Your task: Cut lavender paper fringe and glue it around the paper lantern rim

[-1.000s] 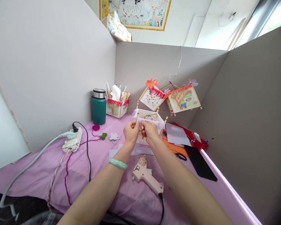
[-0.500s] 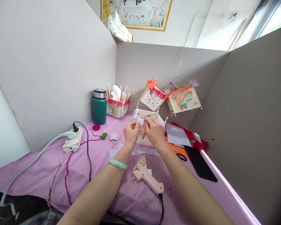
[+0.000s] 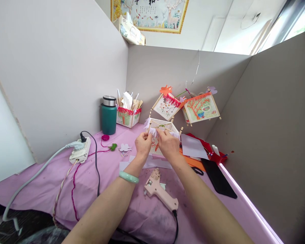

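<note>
A paper lantern frame (image 3: 156, 149) with wooden corner sticks and a red drawing on its front stands beyond my hands. Pale lilac fringe (image 3: 153, 130) runs along its top edge. My left hand (image 3: 143, 144) pinches the fringe at the front left corner. Just to its right, my right hand (image 3: 167, 142) is closed with its fingertips on the same fringe. Below my hands, a pink glue gun (image 3: 160, 191) lies on the purple cloth. Lilac paper strips (image 3: 157, 163) lie between the glue gun and the lantern.
A green bottle (image 3: 108, 117) and a decorated stick holder (image 3: 128, 117) stand at the back left. A power strip (image 3: 80, 152) with cables is at the left. Decorated lanterns (image 3: 202, 108) hang at the back right. Black scissors (image 3: 197, 170) and a black phone-like slab (image 3: 218, 178) lie right.
The whole view has shifted slightly. Both hands stay at the fringe, with my right fingertips pressed at nearly the same spot.
</note>
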Motion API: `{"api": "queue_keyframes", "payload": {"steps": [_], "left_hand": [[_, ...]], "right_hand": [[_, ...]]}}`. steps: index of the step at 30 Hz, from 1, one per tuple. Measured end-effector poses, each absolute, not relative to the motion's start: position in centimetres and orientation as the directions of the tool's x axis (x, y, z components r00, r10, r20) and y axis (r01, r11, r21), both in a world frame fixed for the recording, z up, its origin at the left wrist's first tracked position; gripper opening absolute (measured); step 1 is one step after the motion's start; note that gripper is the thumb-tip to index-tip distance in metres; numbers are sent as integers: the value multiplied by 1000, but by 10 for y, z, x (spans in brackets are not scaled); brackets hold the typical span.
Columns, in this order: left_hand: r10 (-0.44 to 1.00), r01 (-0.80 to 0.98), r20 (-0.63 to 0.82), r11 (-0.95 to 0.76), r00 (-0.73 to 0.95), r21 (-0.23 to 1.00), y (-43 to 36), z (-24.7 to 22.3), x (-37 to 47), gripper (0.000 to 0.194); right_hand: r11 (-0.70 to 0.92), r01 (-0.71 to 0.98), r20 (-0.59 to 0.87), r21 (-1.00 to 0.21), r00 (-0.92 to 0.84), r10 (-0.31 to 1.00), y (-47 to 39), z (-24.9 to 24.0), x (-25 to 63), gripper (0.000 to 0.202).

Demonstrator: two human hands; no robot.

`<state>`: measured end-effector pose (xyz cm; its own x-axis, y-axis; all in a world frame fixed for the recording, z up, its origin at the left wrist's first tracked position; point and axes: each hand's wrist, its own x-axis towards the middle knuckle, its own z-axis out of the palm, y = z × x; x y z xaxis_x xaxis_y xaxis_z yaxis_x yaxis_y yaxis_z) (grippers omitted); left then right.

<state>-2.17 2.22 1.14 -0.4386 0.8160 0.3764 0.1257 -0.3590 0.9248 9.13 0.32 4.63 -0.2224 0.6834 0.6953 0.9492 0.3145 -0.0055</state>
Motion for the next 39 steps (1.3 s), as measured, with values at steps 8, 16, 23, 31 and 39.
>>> {"api": "queue_keyframes", "payload": {"steps": [8, 16, 23, 31, 39], "left_hand": [[812, 132, 388, -369, -436, 920, 24, 10, -22, 25], [820, 117, 373, -360, -435, 926, 23, 11, -23, 23], [818, 123, 368, -351, -442, 928, 22, 12, -23, 21], [818, 153, 371, -339, -440, 928, 21, 12, -23, 17], [652, 360, 566, -437, -505, 825, 7, 19, -24, 22]], "right_hand": [[385, 915, 783, 119, -325, 530, 1, 53, 83, 28], [447, 886, 806, 125, -353, 475, 6, 54, 84, 31], [461, 879, 783, 124, -371, 499, 6, 56, 86, 30], [459, 878, 789, 135, -375, 486, 7, 56, 90, 28], [438, 897, 839, 53, -278, 468, 11, 56, 95, 33]]}}
